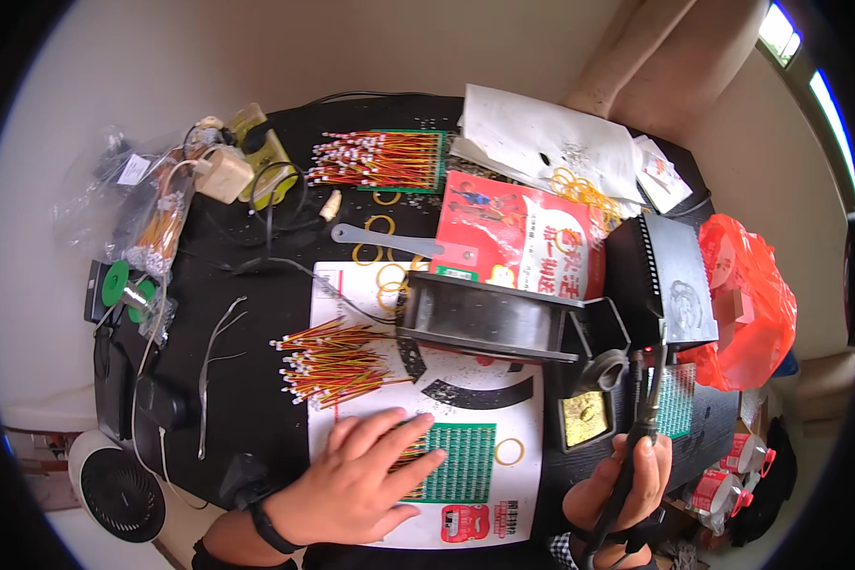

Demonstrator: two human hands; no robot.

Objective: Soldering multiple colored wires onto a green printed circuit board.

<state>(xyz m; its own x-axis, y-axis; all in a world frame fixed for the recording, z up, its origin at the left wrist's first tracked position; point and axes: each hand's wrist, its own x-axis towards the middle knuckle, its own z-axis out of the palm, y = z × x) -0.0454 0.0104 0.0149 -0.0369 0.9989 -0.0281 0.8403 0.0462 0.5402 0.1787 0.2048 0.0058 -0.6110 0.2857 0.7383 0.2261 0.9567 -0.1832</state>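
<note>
Presently, left hand [380,470]: I am seeing it lying open, fingers spread over the left part of the green board, probably for steadying it; whether fingertips are pinching wires, I cannot tell.
Green board [465,465]: it is lying on the near part of the white sheet [524,418], perhaps for protecting the table.
Right hand [627,480]: it is gripping the soldering iron [621,489] around its dark handle; the metal end is pointing far, seemingly so that heat is staying off the fingers.
Wire bundle [332,363]: it is lying far-left of the board, I think for easy reach.
Black reel [489,321]: it is resting beyond the board, leaving the near side free.
</note>
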